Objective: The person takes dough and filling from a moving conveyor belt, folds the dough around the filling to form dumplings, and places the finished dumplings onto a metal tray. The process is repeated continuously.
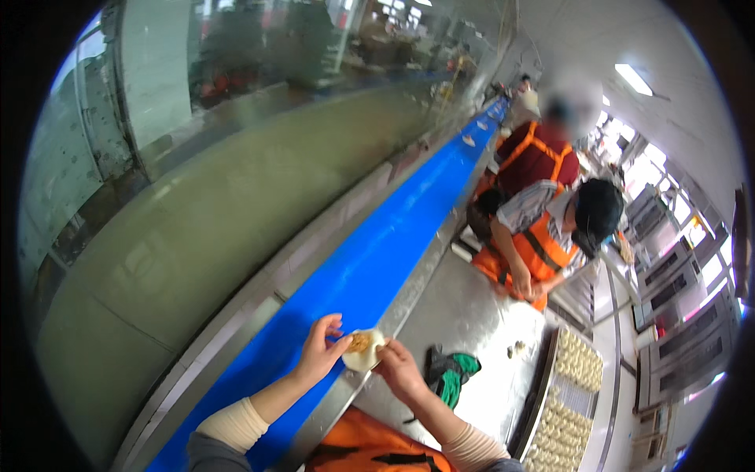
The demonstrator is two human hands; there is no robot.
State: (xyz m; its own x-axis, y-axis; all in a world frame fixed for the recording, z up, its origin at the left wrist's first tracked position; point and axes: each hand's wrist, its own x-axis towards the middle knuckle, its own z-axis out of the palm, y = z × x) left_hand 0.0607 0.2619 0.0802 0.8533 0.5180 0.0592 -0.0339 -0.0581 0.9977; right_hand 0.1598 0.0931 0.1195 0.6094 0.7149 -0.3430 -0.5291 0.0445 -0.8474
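Over the near edge of the blue belt, a round, pale dough wrapper [363,361] carries a mound of brownish filling [359,343]. My right hand [401,370] pinches the wrapper's right edge between thumb and fingers. At its left side is my left hand [321,348], the thumb reaching the wrapper beside the filling and the other fingers stretched out and apart. What lies under the wrapper is hidden.
The blue conveyor belt [370,252] runs away from me, with small pale pieces far along it. On the steel table [480,346] lies a green and black cloth item [452,374]. A tray of pale shaped dough pieces [578,358] stands right. Co-workers in orange aprons [543,244] are beyond.
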